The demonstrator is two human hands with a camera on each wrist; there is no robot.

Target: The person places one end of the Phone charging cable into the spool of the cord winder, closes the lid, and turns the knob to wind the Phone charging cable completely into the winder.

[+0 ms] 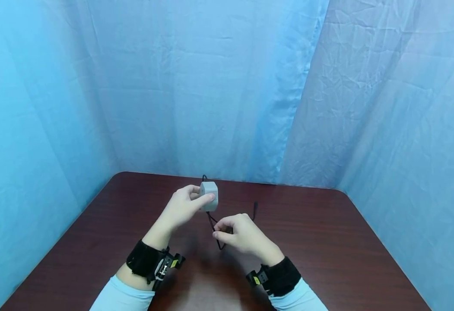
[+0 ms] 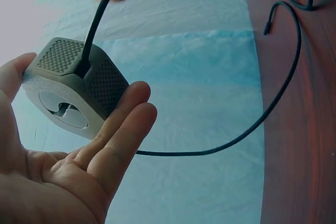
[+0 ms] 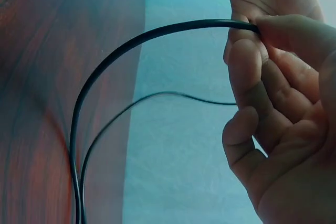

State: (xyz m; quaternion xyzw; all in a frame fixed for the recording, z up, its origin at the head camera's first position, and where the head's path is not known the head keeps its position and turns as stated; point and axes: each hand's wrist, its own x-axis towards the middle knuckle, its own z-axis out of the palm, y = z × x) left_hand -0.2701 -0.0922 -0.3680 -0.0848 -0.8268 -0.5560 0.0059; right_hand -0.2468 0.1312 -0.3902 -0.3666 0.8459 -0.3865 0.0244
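Observation:
My left hand (image 1: pixel 183 206) grips a grey many-sided cable winder (image 1: pixel 210 196) above the table, thumb on one side and fingers on the other. In the left wrist view the winder (image 2: pixel 79 85) shows ribbed side faces, a slot, and a round centre with an S-shaped gap. A black cable (image 2: pixel 97 22) comes out of that slot and runs up to my right hand. In the right wrist view my right hand (image 3: pixel 283 108) pinches the cable (image 3: pixel 157 31) between thumb and index finger. The rest of the cable curves away, with one loose end (image 2: pixel 267 28) in sight.
The dark brown wooden table (image 1: pixel 308 242) lies beneath both hands. Light blue cloth (image 1: pixel 195 86) hangs behind it and along both sides. A black strap with a small camera is on each wrist.

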